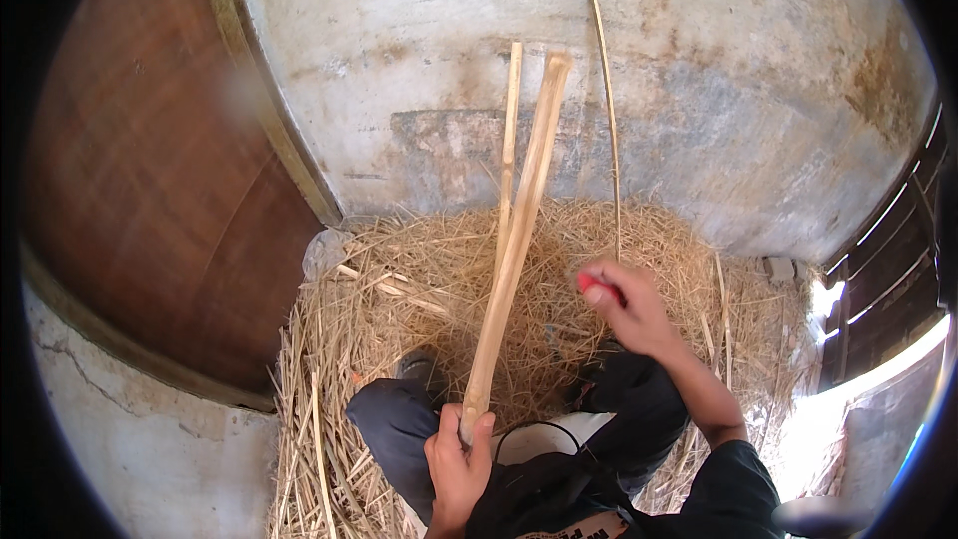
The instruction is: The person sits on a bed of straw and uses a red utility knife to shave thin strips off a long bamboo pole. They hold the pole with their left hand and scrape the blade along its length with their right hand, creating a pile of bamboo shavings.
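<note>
L hand [461, 464] closed round lower end of bamboo strip [519, 230], slanting up before the wall [738, 20]; R hand [631, 311] fisted round a red item [596, 286], apart from it. Strip's prob. light, stiff, smoothish, edges maybe splintery: best hold's that lower end, approx. as now.

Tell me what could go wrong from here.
The long pale strip could twist, since the left hand grips it only near its lower end. Swung right, it might knock the thin strip standing near the wall. The right hand, closed on a red object, could bump that too.
</note>
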{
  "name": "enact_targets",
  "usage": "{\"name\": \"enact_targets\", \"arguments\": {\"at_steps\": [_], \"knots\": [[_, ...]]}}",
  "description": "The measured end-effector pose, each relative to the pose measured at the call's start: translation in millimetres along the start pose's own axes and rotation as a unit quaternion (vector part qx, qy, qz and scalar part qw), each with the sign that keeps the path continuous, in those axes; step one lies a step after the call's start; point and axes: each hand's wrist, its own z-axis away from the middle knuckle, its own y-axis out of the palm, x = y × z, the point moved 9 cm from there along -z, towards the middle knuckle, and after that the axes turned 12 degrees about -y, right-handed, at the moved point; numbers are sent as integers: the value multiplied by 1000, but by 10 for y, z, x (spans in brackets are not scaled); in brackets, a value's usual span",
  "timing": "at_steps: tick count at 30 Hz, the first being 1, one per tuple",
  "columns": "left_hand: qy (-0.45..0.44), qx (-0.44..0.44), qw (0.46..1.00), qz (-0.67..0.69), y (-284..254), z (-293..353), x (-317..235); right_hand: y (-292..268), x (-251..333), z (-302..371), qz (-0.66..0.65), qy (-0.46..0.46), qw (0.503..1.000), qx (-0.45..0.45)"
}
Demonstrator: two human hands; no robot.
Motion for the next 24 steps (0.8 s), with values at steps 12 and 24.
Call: {"name": "enact_targets", "arguments": {"at_steps": [12, 24], "knots": [[41, 46, 998, -17, 213, -71, -381, 604, 67, 125, -354, -3, 935, -27], [60, 28, 998, 1, 368, -186, -629, 573, -153, 232, -262, 102, 960, -20]]}}
